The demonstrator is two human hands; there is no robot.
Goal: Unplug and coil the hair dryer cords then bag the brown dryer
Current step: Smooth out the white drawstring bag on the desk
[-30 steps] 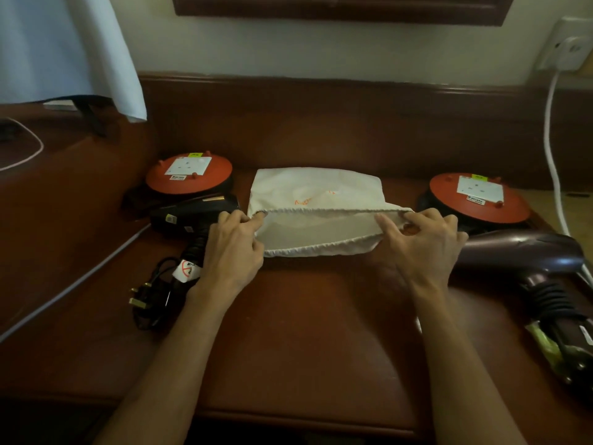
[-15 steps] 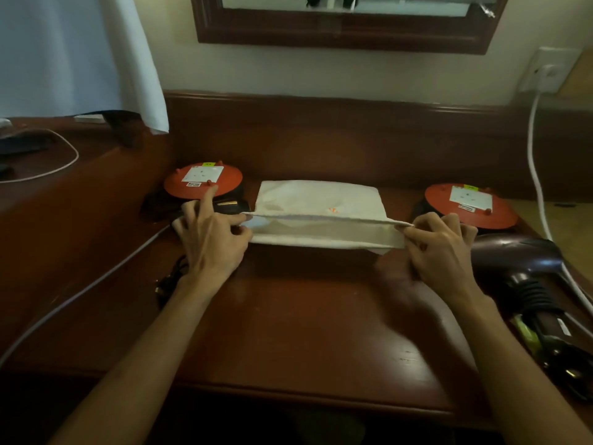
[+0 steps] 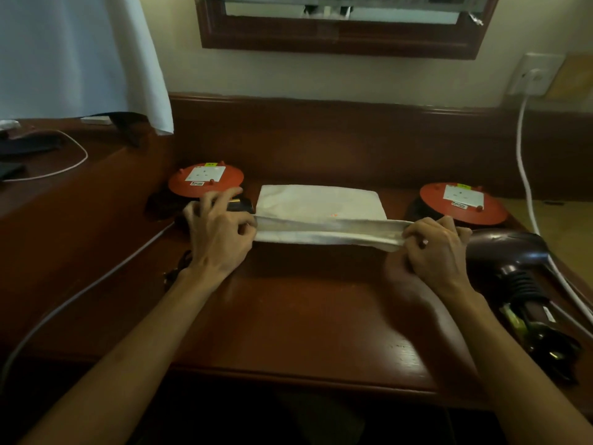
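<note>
L hand [image 3: 218, 234] pinches the left end of the cloth bag [image 3: 321, 207]'s mouth hem btwn thumb and fingers; index and middle stick out loose. R hand [image 3: 438, 248] is fisted round the hem's right end, hem stretched taut across centre frame. Bag lies flat on the desk [image 3: 305, 316], mid-frame. Brown dryer [image 3: 516, 268] lies at right edge, just beside R hand, not touching the bag. Black dryer [image 3: 239, 205] mostly hidden behind L hand. Orange reels [image 3: 205, 179] and [image 3: 462, 200] flank the bag.

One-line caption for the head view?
Both hands, left and right, stretch a white cloth bag open on a wooden desk; brown dryer beside.
</note>
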